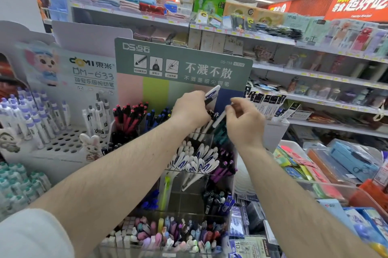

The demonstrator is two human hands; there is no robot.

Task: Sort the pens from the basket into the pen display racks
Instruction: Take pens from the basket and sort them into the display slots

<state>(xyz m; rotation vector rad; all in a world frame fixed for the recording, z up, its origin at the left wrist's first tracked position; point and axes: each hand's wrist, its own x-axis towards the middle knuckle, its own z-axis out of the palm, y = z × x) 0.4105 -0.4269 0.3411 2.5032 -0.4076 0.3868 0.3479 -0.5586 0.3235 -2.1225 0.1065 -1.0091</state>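
Hands meet above the far top tier of a clear acrylic pen rack (189, 176). The left hand (190, 109) is curled round a bundle of pens; one white pen with a blue mark (212, 95) juts up and right out of the fist, and more white barrels poke out below the palm. The right hand (244, 120) pinches a single white pen (218, 120) between thumb and fingertips, the barrel slanting down and left toward the left hand's bundle.

Behind both hands stands a green header card (182, 62) reading "DS 点石", "DS-758", "不溅不散" and "不溅墨细尖钢笔" (three small icon boxes sit beside the logo, their captions too small to read). Pastel stripes run under the lettering.

Lower tiers of the rack hold white pens with blue "A" clips (197, 163), purple pens (223, 166) to their right, dark pens nearer, and pastel erasers and pens (168, 234) in the nearest tray. Red-and-black pens (128, 117) fill a compartment to the left.

Far left is a second display (92, 73) marked "DOMI 東米", "DM-633" and "萌宠乐园按动笔", with white-and-lilac pens (35, 115) upright in a perforated white base (65, 142).

An orange sign (357, 4) at far right reads "WOW 零食 超好吃". The basket is not visible.
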